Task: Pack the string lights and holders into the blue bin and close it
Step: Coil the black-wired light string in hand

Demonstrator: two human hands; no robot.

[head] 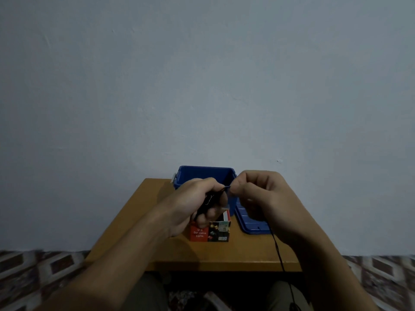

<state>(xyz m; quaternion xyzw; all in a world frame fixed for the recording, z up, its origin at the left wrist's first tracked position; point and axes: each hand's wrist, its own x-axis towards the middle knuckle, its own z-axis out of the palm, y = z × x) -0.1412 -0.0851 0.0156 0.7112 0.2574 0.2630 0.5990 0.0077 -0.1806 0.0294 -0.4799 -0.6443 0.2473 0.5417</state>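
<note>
Two hands hover over the surface [224, 252]: left hand [195, 205] clenched round the bundled string lights [210, 199], right hand [258, 194] pinching their cord, just before the open blue bin [202, 173].

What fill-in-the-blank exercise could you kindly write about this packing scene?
The lid lies on the wooden table to the ____ of the blue bin.
The left hand grips bundled string lights whose cord, pinched by the right hand, is ____.
The red box reads Decorative ____.
Missing: right; black; Lights.
</note>
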